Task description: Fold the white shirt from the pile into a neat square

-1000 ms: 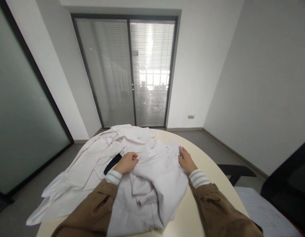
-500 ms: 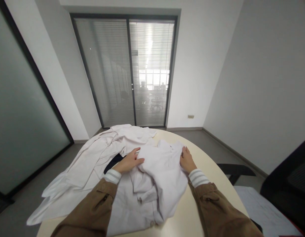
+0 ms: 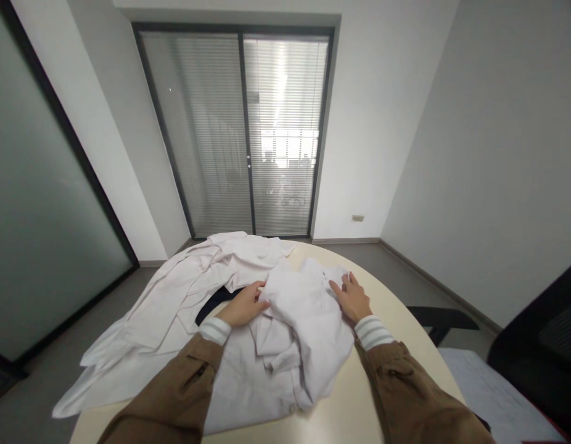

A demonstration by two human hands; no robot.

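A crumpled white shirt (image 3: 308,320) lies bunched on the round table in front of me, with folds in its middle and a button near its lower edge. My left hand (image 3: 245,304) is at its left side, fingers and thumb closed about the cloth edge. At the upper right of the shirt, my right hand (image 3: 353,297) rests with fingers apart, touching the fabric but not gripping it. Another white garment (image 3: 174,296) is spread along the table's left side. Between the two, next to my left hand, a dark piece of cloth (image 3: 217,302) shows partly.
The pale round table (image 3: 396,333) curves around on the right. Beyond its right edge stand a black chair (image 3: 544,345) and a light grey-white surface (image 3: 493,388). A glass partition with blinds (image 3: 243,135) is behind the table.
My right hand has loosened from the shirt's right edge, and its fingers have spread over the cloth. The left hand has hardly moved; the shirt's folds have shifted a little.
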